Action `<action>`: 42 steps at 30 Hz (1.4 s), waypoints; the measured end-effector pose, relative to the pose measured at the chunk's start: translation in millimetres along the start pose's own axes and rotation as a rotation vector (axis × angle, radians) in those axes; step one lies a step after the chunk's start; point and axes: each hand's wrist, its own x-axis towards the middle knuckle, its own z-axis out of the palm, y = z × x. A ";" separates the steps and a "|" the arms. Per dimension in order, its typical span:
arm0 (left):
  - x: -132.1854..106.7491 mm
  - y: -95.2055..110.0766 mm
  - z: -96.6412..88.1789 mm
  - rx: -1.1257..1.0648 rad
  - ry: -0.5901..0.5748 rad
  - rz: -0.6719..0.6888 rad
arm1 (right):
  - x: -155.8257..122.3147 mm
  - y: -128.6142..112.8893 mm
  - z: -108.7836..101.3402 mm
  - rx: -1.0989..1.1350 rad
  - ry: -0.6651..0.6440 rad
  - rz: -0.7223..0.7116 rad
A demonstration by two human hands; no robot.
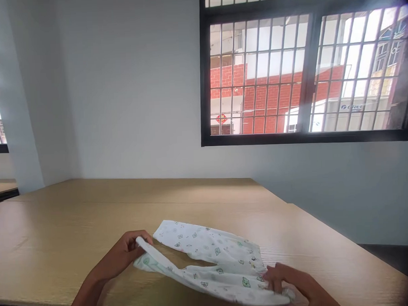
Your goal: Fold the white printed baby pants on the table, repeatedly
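A pair of small white pants (224,252) with green and grey animal prints is spread on the wooden table, its waistband toward the right and its legs toward the left. My left hand (132,247) pinches the cuff of the nearer leg and holds it raised off the tabletop. At the waist end, my right hand (283,277) grips the near corner of the waistband, with the fingers partly hidden by cloth. The farther leg lies flat on the table, apart from the lifted one.
The light wooden table (76,233) reaches back to a pale wall (134,84), and its right edge slants away from me. A barred window (261,75) with a dark frame is set in the wall. A pillar (28,96) stands at the left.
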 end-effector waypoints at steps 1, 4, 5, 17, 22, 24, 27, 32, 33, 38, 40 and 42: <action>11.3 -1.2 -1.2 -0.024 0.001 -0.012 | 8.4 -2.4 -2.0 0.057 0.038 0.052; 51.7 -14.5 -1.3 -0.110 0.029 -0.092 | 43.6 -6.1 -5.5 0.236 0.105 0.171; 66.0 -22.2 0.1 -0.134 0.042 -0.132 | 57.1 -4.2 -5.0 0.293 0.113 0.213; 107.9 -90.3 11.3 0.032 0.108 -0.212 | 120.3 48.7 9.9 0.638 -0.031 0.597; 105.9 -89.3 10.8 0.313 0.291 -0.322 | 137.4 67.1 15.4 0.332 -0.040 0.485; 109.7 -90.4 10.5 0.416 0.377 -0.334 | 152.1 75.7 23.7 0.185 -0.033 0.387; 112.1 -90.3 7.6 0.448 0.401 -0.301 | 173.4 83.1 35.8 0.087 -0.034 0.247; 105.1 -87.9 0.7 0.470 0.361 -0.234 | 185.0 88.2 41.1 0.050 0.003 0.087; 103.8 -87.3 -0.5 0.478 0.353 -0.226 | 183.8 88.9 39.7 0.035 0.026 0.065; 104.7 -74.2 4.4 0.558 0.392 -0.125 | 176.7 75.1 33.6 -0.185 0.206 -0.048; 110.5 -61.6 19.9 0.571 0.345 0.033 | 178.0 58.8 42.1 -0.254 0.213 -0.086; 120.4 -47.6 45.7 0.552 0.190 0.196 | 182.7 40.0 61.1 -0.282 0.160 -0.115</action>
